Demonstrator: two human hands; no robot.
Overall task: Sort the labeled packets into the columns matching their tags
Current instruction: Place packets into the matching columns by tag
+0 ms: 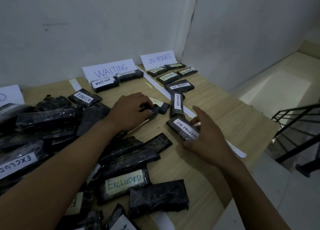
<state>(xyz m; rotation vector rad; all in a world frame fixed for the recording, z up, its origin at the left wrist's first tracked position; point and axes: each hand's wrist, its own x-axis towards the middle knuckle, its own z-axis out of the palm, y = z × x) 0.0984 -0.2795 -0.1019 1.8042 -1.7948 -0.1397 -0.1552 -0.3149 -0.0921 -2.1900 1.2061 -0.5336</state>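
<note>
Black plastic-wrapped packets with paper tags lie on a wooden table. My right hand grips a packet tagged ON PROGRESS, index finger stretched out. My left hand pinches a packet with a yellowish EXCLUDED tag. Another EXCLUDED packet lies beside the white divider strip. Against the wall stand the WAITING sign with two WAITING packets and the ON PROGRESS sign with several packets below it.
A heap of unsorted packets fills the left and near side, with a FINISH packet and a green-lettered EXCLUDED one. Right of the table edge the floor drops to a stairwell with a black railing.
</note>
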